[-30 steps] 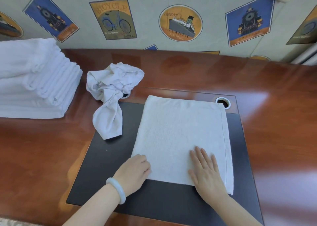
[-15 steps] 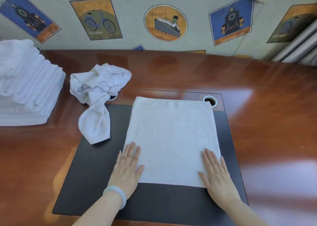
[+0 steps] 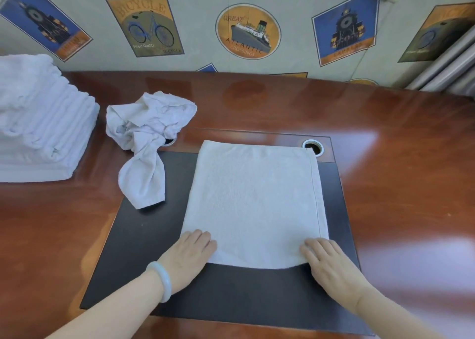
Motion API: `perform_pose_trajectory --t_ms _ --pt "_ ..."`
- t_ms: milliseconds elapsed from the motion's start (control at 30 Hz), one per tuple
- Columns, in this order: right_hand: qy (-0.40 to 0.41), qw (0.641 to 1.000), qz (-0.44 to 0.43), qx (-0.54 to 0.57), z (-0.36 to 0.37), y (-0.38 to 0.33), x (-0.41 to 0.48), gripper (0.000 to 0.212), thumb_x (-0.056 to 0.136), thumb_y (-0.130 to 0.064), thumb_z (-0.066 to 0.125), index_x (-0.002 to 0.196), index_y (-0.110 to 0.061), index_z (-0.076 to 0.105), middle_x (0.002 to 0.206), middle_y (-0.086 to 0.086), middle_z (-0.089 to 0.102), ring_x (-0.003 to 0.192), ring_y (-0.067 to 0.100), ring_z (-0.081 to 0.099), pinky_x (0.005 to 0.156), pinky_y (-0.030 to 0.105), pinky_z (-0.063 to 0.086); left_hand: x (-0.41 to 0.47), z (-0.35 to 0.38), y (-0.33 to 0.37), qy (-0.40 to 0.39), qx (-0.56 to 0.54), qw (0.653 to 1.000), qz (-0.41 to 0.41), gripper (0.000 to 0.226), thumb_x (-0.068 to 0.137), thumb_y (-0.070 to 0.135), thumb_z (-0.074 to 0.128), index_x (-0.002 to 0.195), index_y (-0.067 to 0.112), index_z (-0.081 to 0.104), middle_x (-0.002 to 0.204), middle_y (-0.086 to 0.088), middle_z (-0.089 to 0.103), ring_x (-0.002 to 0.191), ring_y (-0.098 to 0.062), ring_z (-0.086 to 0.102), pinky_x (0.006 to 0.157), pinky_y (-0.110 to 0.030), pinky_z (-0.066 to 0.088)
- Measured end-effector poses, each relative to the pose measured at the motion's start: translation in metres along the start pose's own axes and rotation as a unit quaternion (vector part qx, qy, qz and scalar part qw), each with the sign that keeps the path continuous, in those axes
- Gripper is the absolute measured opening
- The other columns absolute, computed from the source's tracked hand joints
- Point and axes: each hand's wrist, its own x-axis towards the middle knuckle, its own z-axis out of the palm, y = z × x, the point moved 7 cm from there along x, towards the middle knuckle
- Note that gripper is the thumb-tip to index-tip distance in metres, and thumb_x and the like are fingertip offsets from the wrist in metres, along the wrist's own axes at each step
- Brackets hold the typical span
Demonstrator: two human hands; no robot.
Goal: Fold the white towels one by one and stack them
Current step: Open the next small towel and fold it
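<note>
A white towel (image 3: 254, 200), folded flat, lies on the black desk mat (image 3: 231, 292). My left hand (image 3: 189, 255), with a pale bangle on its wrist, covers the towel's near left corner with curled fingers. At the near right corner my right hand (image 3: 327, 263) grips the same way. Both corners are hidden under the hands, and the near edge bows between them. A crumpled white towel (image 3: 146, 143) lies to the left, partly on the mat. A stack of folded white towels (image 3: 38, 128) stands at the far left of the table.
The brown wooden table (image 3: 398, 184) has two round cable holes, one (image 3: 313, 147) at the towel's far right corner. A wall with poster prints runs close behind. Grey pipes (image 3: 447, 66) lean at the right.
My hands slid back from the towel's surface to its near corners, and their flat fingers have curled. The near edge now bows between them. The view shifted slightly.
</note>
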Motion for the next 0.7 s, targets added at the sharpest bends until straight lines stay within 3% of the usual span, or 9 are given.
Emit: perform_pose_trajectory --t_ms 100,167,233,267,367,433,567,600,700 --pt "-0.089 0.995 0.036 0.006 -0.003 0.005 0.015 0.046 0.053 0.008 0.041 0.089 -0.013 0.061 0.090 0.004 0.056 0.073 0.025 0.054 0.066 0.032 0.050 0.011 -0.007 -0.006 -0.066 -0.005 0.998 -0.018 0.049 0.054 -0.007 0.038 0.088 0.014 0.066 0.081 -0.003 0.055 0.065 -0.019 0.052 0.054 -0.028 0.047" --pt "-0.148 0.983 0.090 0.062 0.000 0.017 0.021 0.045 0.061 0.011 0.040 0.093 -0.017 0.054 0.094 -0.004 0.049 0.085 0.023 0.052 0.072 0.027 0.043 0.010 0.005 -0.013 -0.162 -0.079 0.981 -0.065 0.049 0.066 -0.005 0.049 0.111 0.013 0.057 0.101 -0.002 0.049 0.083 -0.020 0.049 0.070 -0.028 0.045" --pt "-0.261 0.936 0.132 0.193 0.011 0.026 0.012 0.056 0.075 0.009 0.033 0.117 -0.020 0.057 0.120 -0.006 0.053 0.114 0.022 0.052 0.093 0.026 0.043 -0.004 0.025 -0.017 -0.330 -0.231 0.908 -0.118 0.041 0.085 0.003 0.043 0.123 0.016 0.049 0.115 0.002 0.045 0.100 -0.020 0.048 0.086 -0.030 0.044" --pt "-0.329 0.903 0.131 0.244 0.013 0.027 0.006 0.064 0.075 0.007 0.031 0.122 -0.029 0.057 0.129 -0.008 0.053 0.119 0.016 0.051 0.096 0.025 0.042 -0.011 0.029 -0.015 -0.395 -0.285 0.865 -0.122 0.033 0.087 0.007 0.044 0.117 0.020 0.051 0.113 0.005 0.048 0.098 -0.018 0.050 0.085 -0.027 0.044" --pt "-0.409 0.852 0.079 0.318 -0.004 0.025 0.001 0.051 0.057 -0.006 0.025 0.086 -0.038 0.052 0.096 -0.010 0.061 0.076 0.005 0.048 0.063 0.019 0.036 -0.018 0.019 -0.022 -0.458 -0.376 0.800 -0.094 0.016 0.078 0.013 0.049 0.081 0.027 0.052 0.079 0.009 0.047 0.068 -0.013 0.041 0.056 -0.022 0.033" --pt "-0.341 0.841 0.148 0.392 -0.016 0.040 0.013 0.048 0.066 -0.002 0.034 0.086 -0.039 0.056 0.091 -0.010 0.062 0.071 0.002 0.049 0.059 0.017 0.036 -0.010 0.008 -0.042 -0.393 -0.478 0.772 -0.146 0.023 0.075 0.010 0.051 0.069 0.032 0.054 0.072 0.012 0.048 0.067 -0.013 0.043 0.058 -0.023 0.031" --pt "-0.111 0.780 0.351 0.506 -0.008 0.080 0.025 0.037 0.088 -0.001 0.057 0.110 -0.031 0.060 0.106 0.001 0.060 0.091 0.012 0.056 0.071 0.023 0.044 -0.002 0.011 -0.089 -0.125 -0.651 0.651 -0.370 0.023 0.084 0.014 0.065 0.106 0.021 0.068 0.109 0.003 0.068 0.103 -0.015 0.063 0.090 -0.029 0.048" --pt "-0.093 0.769 0.375 0.509 -0.003 0.081 0.026 0.034 0.090 -0.007 0.063 0.115 -0.030 0.058 0.110 0.000 0.059 0.099 0.015 0.056 0.075 0.027 0.045 -0.003 0.015 -0.092 -0.099 -0.648 0.640 -0.402 0.023 0.086 0.015 0.068 0.108 0.018 0.066 0.113 -0.002 0.068 0.108 -0.018 0.063 0.097 -0.036 0.048" --pt "-0.053 0.768 0.402 0.495 0.007 0.077 0.027 0.030 0.089 -0.017 0.071 0.114 -0.026 0.057 0.104 -0.001 0.065 0.093 0.017 0.060 0.069 0.029 0.047 -0.004 0.025 -0.090 -0.064 -0.584 0.677 -0.444 0.015 0.090 0.016 0.067 0.104 0.021 0.065 0.106 -0.005 0.071 0.103 -0.023 0.065 0.096 -0.040 0.050"
